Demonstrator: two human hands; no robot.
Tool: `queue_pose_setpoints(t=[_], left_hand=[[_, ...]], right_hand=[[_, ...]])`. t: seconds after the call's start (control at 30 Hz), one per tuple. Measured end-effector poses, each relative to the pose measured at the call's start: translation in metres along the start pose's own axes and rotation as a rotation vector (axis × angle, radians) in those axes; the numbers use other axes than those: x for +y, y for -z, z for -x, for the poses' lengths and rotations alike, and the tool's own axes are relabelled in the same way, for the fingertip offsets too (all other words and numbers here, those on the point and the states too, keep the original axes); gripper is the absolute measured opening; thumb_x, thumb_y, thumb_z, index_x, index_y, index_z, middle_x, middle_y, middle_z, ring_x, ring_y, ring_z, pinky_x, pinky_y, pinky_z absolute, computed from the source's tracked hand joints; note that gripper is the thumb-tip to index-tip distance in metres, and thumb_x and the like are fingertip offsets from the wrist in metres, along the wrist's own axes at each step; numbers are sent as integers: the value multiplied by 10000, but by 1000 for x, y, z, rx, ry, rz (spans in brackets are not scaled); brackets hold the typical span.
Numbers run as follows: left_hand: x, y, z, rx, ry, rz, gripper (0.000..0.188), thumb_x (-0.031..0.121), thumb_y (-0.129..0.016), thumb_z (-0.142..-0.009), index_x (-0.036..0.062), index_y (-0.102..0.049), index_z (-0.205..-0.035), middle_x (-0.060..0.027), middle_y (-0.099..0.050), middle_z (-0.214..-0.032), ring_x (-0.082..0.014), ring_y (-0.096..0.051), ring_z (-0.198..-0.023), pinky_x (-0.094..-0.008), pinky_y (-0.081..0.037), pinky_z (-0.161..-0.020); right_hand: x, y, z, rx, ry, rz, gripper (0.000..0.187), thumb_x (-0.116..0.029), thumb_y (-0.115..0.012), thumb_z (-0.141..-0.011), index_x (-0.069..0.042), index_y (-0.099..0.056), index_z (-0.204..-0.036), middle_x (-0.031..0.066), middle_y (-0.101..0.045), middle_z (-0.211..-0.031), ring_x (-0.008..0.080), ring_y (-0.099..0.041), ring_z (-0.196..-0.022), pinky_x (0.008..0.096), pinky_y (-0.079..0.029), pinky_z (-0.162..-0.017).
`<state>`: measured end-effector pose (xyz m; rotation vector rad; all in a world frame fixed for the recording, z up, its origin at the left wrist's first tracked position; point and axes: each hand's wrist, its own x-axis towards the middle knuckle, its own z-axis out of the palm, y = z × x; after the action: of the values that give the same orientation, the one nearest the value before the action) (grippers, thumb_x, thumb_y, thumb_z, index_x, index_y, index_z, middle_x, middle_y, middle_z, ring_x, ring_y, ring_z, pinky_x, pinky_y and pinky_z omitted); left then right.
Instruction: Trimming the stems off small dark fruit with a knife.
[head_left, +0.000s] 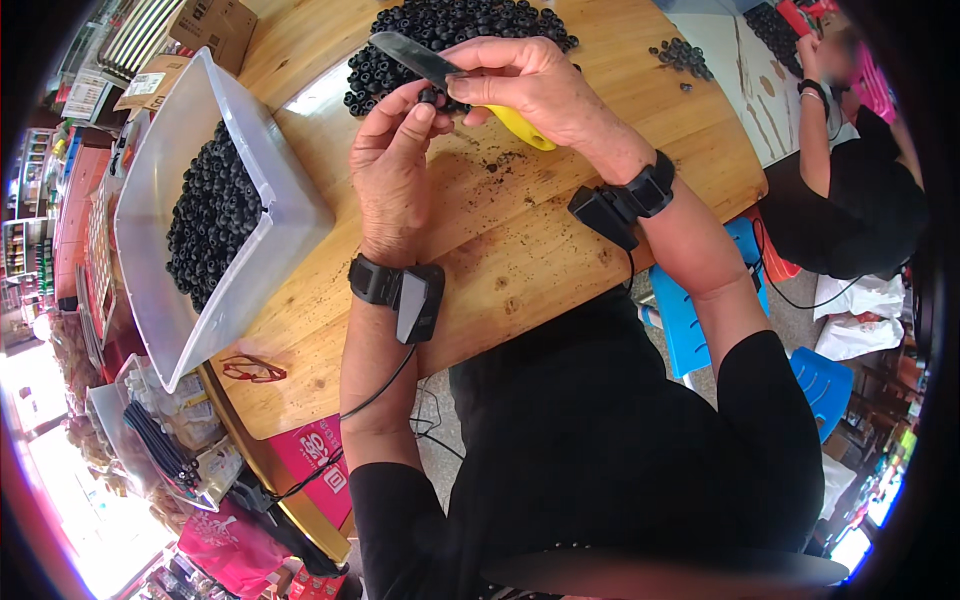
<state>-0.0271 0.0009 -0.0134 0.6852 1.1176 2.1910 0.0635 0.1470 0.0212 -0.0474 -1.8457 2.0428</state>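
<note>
My left hand [392, 165] is closed, pinching a small dark round piece [428, 96] between thumb and fingers. It looks like a nut or a fruit; its exact kind does not show. My right hand [548, 90] grips a knife [415, 60] with a broad metal blade and a yellow handle. The blade points up and left, above the pinched piece, and both hands meet over the table. Just beyond them lies a heap of similar dark pieces [480, 22], partly covered by the hands and blade.
A translucent plastic bin [290, 215] at the left holds many dark pieces [212, 220]. Dark crumbs [505, 160] dot the wooden table [470, 270]. Red-framed glasses [253, 370] lie near its left edge. A small pile [682, 58] sits at the right, near another person [850, 190]. Blue stools [680, 320] stand below.
</note>
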Motion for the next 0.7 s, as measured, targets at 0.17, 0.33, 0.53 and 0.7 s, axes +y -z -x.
queue_pose_setpoints(t=[0.17,0.33,0.53,0.7], left_hand=[[0,-7,1,5,28,45,240,-11,-583,-871,-17,-604,-1109,-73,-652,-946,-133,-604,-794,-274,-507,-779],[-1,-6,3,0,-15,-25,212,-26,-590,-860,-19,-628,-1068,-74,-658,-946,-134,-618,-812,-267,-510,-785],[-3,-7,5,-18,-52,-34,248,-62,-589,-845,-19,-627,-1086,-90,-662,-980,-154,-630,-860,-283,-507,-805],[3,-13,5,-37,-60,4,265,-73,-600,-830,-18,-626,-1088,-93,-662,-974,-151,-627,-844,-284,-505,-807]], right_hand=[[4,-3,0,-48,-11,14,206,-98,-639,-861,-20,-665,-1050,40,-665,-910,109,-635,-789,227,-534,-671],[0,-8,2,-40,-30,67,226,-37,-611,-868,23,-638,-1084,61,-643,-984,111,-618,-797,226,-535,-665],[1,-2,0,0,-28,-19,223,-58,-611,-875,21,-640,-1082,89,-674,-921,130,-647,-800,246,-557,-682],[-5,5,-1,-62,15,6,229,-61,-618,-870,15,-640,-1085,74,-670,-930,124,-642,-785,245,-552,-689]])
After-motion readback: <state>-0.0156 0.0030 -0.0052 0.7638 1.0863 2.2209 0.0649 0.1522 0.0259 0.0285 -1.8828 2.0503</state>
